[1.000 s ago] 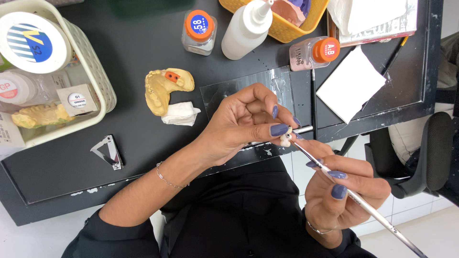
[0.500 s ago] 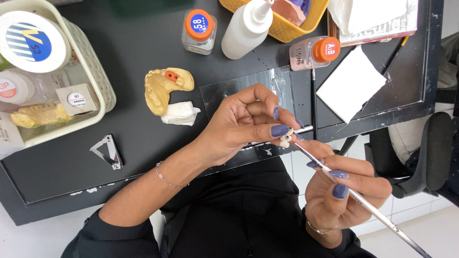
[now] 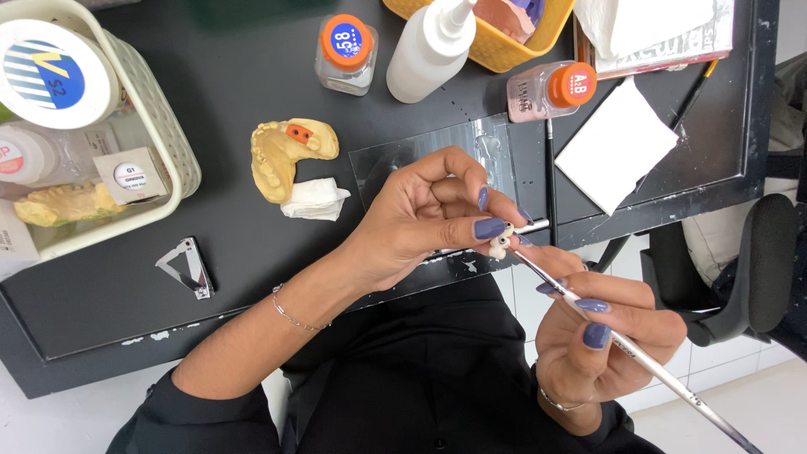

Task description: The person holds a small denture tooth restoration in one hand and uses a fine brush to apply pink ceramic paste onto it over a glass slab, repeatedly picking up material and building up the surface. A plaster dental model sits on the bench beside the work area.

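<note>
**Jars, bottles and labels lining the desk**

Two orange-capped jars (image 3: 346, 52) (image 3: 551, 90) are sitting up top beside a white squeeze bottle (image 3: 433, 49). A big white lid (image 3: 52, 74) with a blue round label is lying in the cream basket (image 3: 160, 134).

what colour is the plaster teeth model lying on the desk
Pale yellow, with a small orange-red patch on the plaster teeth model; the head view shows it clearly.

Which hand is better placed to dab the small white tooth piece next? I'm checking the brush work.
The right hand: it grips the thin brush, whose tip already meets the tooth piece pinched in the left hand.
</note>
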Demonstrator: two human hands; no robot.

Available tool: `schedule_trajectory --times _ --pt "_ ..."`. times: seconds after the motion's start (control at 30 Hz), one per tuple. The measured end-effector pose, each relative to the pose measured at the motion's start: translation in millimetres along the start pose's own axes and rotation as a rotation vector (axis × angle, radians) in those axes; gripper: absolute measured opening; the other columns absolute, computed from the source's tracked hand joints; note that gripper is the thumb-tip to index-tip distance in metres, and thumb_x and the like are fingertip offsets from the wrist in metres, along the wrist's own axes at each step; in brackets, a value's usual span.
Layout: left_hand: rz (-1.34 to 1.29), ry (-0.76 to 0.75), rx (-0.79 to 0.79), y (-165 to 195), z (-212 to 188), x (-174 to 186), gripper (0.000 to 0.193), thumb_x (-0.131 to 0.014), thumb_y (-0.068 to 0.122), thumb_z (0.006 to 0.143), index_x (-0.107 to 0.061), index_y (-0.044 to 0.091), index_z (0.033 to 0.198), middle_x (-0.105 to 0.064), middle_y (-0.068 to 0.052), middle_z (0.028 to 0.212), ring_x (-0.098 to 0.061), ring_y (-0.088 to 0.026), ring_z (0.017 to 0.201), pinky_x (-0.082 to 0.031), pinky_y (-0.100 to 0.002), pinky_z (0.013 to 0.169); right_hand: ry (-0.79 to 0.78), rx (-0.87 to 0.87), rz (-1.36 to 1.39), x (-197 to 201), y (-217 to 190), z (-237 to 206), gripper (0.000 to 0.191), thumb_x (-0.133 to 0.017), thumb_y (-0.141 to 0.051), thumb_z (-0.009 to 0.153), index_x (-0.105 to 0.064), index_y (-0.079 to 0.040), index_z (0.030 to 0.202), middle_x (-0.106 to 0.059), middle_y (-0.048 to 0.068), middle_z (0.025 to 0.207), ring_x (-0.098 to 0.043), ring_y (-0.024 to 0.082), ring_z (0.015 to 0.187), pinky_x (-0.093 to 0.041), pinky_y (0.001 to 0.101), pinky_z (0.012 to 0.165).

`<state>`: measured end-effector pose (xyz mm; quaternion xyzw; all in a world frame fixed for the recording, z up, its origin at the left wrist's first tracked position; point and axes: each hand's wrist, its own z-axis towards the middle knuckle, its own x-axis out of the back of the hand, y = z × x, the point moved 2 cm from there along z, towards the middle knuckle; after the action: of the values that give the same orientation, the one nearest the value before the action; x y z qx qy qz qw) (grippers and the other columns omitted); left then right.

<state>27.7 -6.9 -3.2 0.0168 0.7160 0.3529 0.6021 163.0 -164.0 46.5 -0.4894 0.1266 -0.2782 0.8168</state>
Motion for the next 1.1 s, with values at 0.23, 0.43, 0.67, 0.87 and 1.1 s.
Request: schedule_trajectory --times 0.23,0.43,0.67,0.87,1.1 --pt "0.001 0.009 0.010 0.8 -0.3 0.2 0.021 -0.073 0.003 0.099 -0.057 0.008 0.111 -0.074 -0.020 0.118 -0.074 -0.021 0.108 -0.065 -0.034 0.094 0.022 -0.020 0.007 2.0 0.8 -3.7 0.015 -0.049 -0.015 0.108 -0.041 -0.003 0.112 -0.058 0.018 0.099 -0.069 0.021 0.076 -0.062 0.0551 0.084" --pt "0.015 -0.001 -0.007 0.1 0.5 -0.2 0.021 -0.073 0.002 0.099 -0.058 0.008 0.112 -0.074 -0.020 0.112 -0.074 -0.022 0.107 -0.064 -0.034 0.093 0.048 -0.015 0.024 3.3 2.3 -3.3 0.016 -0.050 -0.015 0.105 -0.041 -0.003 0.108 -0.057 0.018 0.095 -0.068 0.019 0.073 -0.063 0.0537 0.079" --pt "-0.013 0.002 0.013 0.9 -0.3 -0.5 0.022 -0.073 0.002 0.099 -0.057 0.008 0.113 -0.074 -0.020 0.118 -0.075 -0.022 0.107 -0.065 -0.035 0.095 0.033 -0.012 0.007 4.6 3.0 -4.7 0.015 -0.051 -0.016 0.106 -0.042 -0.003 0.108 -0.057 0.018 0.095 -0.069 0.019 0.074 -0.063 0.0512 0.078" --pt "0.005 0.014 0.021 1.3 -0.7 -0.7 0.022 -0.072 0.002 0.099 -0.057 0.008 0.113 -0.073 -0.020 0.116 -0.075 -0.022 0.105 -0.065 -0.035 0.095 0.041 -0.015 0.033 3.6 3.3 -4.9 0.015 -0.051 -0.015 0.106 -0.043 -0.003 0.109 -0.058 0.018 0.095 -0.068 0.017 0.070 -0.063 0.0522 0.078" --pt "0.007 -0.003 0.000 0.9 -0.5 -0.5 0.022 -0.073 0.003 0.100 -0.057 0.008 0.114 -0.074 -0.020 0.115 -0.074 -0.021 0.105 -0.064 -0.035 0.095 0.037 -0.015 0.031 3.4 3.3 -5.4 0.015 -0.050 -0.015 0.107 -0.042 -0.003 0.111 -0.057 0.018 0.096 -0.069 0.019 0.071 -0.062 0.0535 0.080"
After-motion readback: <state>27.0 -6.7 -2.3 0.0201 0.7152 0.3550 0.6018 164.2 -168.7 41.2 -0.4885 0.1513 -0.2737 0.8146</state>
